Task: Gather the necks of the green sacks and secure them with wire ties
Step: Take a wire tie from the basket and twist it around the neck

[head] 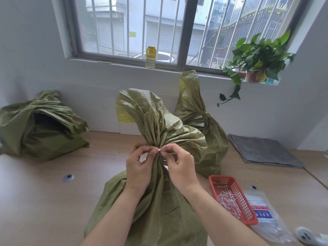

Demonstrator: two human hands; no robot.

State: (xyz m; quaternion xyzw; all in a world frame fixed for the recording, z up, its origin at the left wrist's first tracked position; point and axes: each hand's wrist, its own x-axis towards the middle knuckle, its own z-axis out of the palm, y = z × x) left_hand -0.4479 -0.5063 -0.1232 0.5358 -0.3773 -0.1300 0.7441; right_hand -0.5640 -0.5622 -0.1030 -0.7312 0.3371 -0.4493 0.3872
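Note:
A green woven sack point(159, 201) stands in front of me on the wooden table, its neck bunched tight. My left hand point(140, 167) and my right hand point(179, 166) meet at that neck, fingertips pinched together on a white wire tie point(159, 150) wrapped round it. Behind to the right stands a second green sack point(198, 110) with its neck tied. At the far left a third green sack point(40, 125) slumps with its mouth open.
A red plastic basket point(232, 197) with several white wire ties sits at my right, beside a clear plastic packet point(266, 215). A grey folded mat point(262, 150) lies at the right. A bottle point(150, 57) and a potted plant point(255, 59) stand on the windowsill.

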